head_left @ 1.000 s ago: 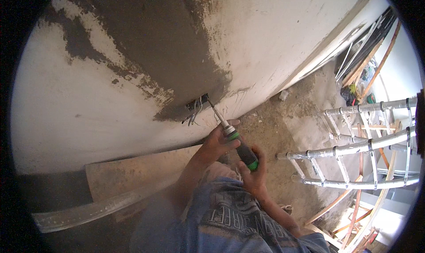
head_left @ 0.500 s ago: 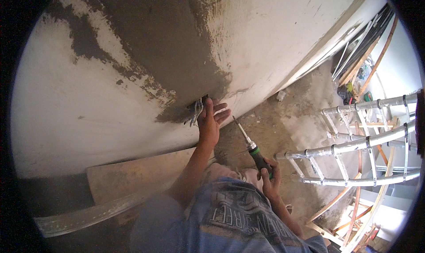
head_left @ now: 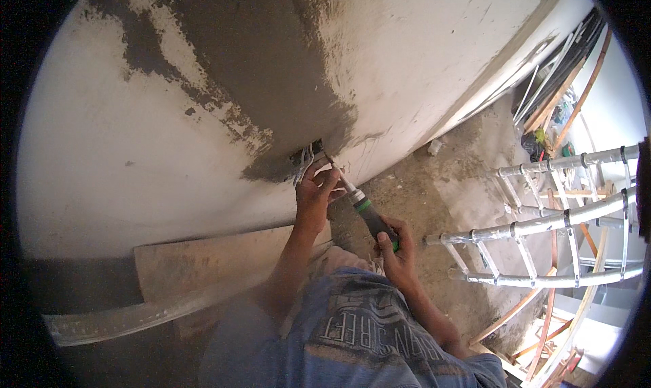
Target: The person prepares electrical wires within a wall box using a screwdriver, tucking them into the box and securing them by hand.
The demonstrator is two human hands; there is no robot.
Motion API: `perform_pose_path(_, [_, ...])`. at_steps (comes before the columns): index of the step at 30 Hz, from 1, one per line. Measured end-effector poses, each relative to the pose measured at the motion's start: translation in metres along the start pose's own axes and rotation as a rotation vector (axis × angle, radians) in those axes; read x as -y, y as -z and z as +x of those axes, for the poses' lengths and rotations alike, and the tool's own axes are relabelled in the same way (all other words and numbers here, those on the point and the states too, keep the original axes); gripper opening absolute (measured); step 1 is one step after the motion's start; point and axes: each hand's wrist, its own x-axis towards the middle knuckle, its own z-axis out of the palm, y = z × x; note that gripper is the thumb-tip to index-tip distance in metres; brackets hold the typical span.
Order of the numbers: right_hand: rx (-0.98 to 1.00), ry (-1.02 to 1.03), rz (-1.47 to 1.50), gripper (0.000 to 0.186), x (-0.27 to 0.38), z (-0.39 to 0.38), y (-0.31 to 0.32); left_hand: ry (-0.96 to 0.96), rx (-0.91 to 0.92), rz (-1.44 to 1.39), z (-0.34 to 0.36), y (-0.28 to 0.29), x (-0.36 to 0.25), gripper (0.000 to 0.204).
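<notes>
A screwdriver (head_left: pixel 369 216) with a dark green-banded handle and metal shaft is gripped in my right hand (head_left: pixel 399 256). It slants up and left, its tip at the edge of a recessed wall box (head_left: pixel 316 146). My left hand (head_left: pixel 315 201) is raised at that box, thumb and fingers drawn together beside the shaft. What it pinches, if anything, is hidden by the fingers. Several pale wires (head_left: pixel 303 164) come out of the box and hang just left of these fingers. Around the box the white wall (head_left: pixel 190 150) carries a patch of grey plaster (head_left: pixel 251 69).
An aluminium ladder (head_left: pixel 536 228) lies across the right side. Timber strips (head_left: pixel 566 334) and long rods (head_left: pixel 553 76) are piled beyond it. A board (head_left: pixel 203 259) leans along the wall's foot at left, near a long metal strip (head_left: pixel 129 320). The floor (head_left: pixel 434 198) is dusty.
My right hand has brought the screwdriver up and left to the wall box. The left hand's spread fingers have drawn together beside the shaft.
</notes>
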Motion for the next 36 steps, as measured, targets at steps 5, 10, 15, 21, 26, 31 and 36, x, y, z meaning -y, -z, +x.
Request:
perform_pose_path(5, [0.024,-0.001,0.075,0.034,-0.009,0.002,-0.003,0.073,-0.100,-0.113,0.007,0.002,-0.001,0.037])
perform_pose_path(10, [-0.001,-0.050,0.080,0.039,-0.012,-0.010,0.006,-0.087,-0.242,-0.151,0.037,-0.014,0.024,0.037])
perform_pose_path(15, [-0.067,0.103,0.096,0.036,-0.040,-0.014,0.021,-0.212,-0.269,-0.007,0.039,-0.012,0.052,0.043])
perform_pose_path(21, [-0.060,0.052,0.191,0.034,-0.027,-0.012,0.021,-0.095,-0.213,0.013,0.047,-0.005,0.041,0.046])
perform_pose_path(26, [-0.032,-0.019,0.094,0.035,-0.014,-0.005,0.011,0.020,-0.021,-0.150,0.016,0.005,0.038,0.033])
perform_pose_path(31, [0.001,-0.066,0.121,0.030,-0.009,0.000,-0.001,-0.007,0.037,-0.141,0.005,0.001,0.019,0.030])
perform_pose_path(36, [-0.001,0.005,0.169,0.030,-0.010,0.006,-0.008,0.003,0.023,-0.133,0.006,0.003,0.012,0.032])
